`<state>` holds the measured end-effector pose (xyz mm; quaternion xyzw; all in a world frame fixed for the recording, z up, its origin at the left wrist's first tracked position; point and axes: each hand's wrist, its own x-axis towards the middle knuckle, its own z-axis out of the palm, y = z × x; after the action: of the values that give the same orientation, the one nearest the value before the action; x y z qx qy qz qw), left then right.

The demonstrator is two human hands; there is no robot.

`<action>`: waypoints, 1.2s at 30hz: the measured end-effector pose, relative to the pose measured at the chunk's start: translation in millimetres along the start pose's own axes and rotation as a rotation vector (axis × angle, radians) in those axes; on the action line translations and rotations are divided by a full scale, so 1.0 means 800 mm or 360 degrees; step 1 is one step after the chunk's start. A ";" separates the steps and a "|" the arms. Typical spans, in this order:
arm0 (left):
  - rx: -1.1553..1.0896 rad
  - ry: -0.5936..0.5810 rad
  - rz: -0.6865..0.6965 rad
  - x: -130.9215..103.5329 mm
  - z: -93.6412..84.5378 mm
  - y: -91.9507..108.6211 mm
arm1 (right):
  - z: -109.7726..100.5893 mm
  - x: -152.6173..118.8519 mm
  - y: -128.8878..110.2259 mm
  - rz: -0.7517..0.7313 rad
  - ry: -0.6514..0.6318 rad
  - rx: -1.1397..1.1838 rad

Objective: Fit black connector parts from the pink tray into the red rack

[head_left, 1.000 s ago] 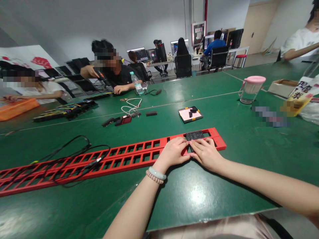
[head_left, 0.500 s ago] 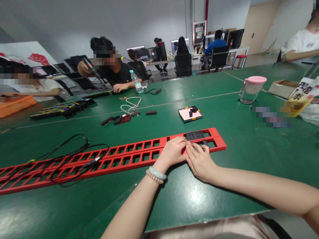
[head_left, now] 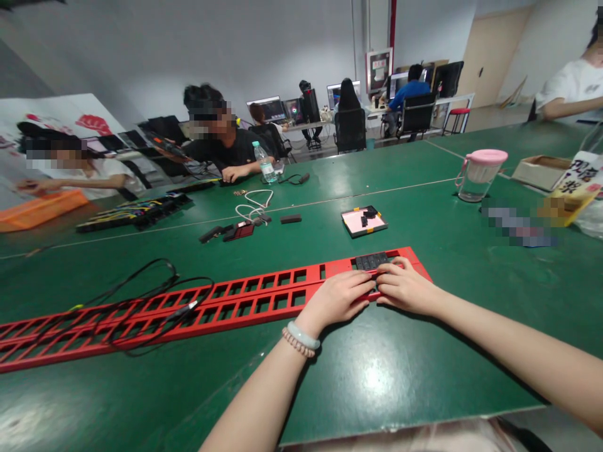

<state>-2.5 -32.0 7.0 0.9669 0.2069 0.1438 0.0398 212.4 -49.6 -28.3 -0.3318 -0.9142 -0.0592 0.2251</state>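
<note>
A long red slotted frame (head_left: pixel 254 317) lies across the green table, made up of two parallel rows of openings. At its right end several black key-like blocks (head_left: pixel 371 261) fill part of the far row. My left hand (head_left: pixel 335 296) comes over the near row from the left, its fingers bent over the rail and its thumb low by the front edge. Facing it, my right hand (head_left: pixel 409 290) curls its fingers over the same rail. The fingertips of both nearly meet over a dark spot in the near row; whether a small block is between them is hidden.
Black cables (head_left: pixel 155 320) lie over the frame's left half. Behind it are a shallow tray (head_left: pixel 372 227) with small black parts, a black bar (head_left: pixel 291 219) and a white cable (head_left: pixel 254 207). A pink-lidded cup (head_left: pixel 479 179) stands right. People (head_left: pixel 226 141) sit across the table.
Both hands have shifted to the right along the frame. My right hand has drawn away from my left, leaving a small gap between the fingertips. The camera view has tilted slightly.
</note>
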 end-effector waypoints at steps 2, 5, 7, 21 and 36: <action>-0.0011 0.0004 0.0025 0.000 0.002 -0.001 | 0.004 0.000 0.002 -0.0023 0.0001 0.0049; -0.0024 0.0008 0.0032 0.000 0.004 -0.003 | 0.007 -0.001 0.002 0.0005 0.0016 0.0077; -0.0035 0.0003 0.0011 0.000 0.006 -0.004 | 0.007 -0.002 0.003 0.0013 0.0018 0.0092; -0.0066 0.0055 -0.0002 -0.001 0.012 -0.012 | 0.010 -0.003 0.007 0.0024 0.0034 0.0073; 0.0085 0.0267 -0.0070 -0.005 0.009 0.002 | -0.022 0.066 0.083 0.0815 0.0214 -0.0019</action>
<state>-3.4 -35.6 -0.7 0.9474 0.2344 0.2178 -0.0003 224.6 27.7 8.4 -0.5489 -0.7831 -0.0278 0.2909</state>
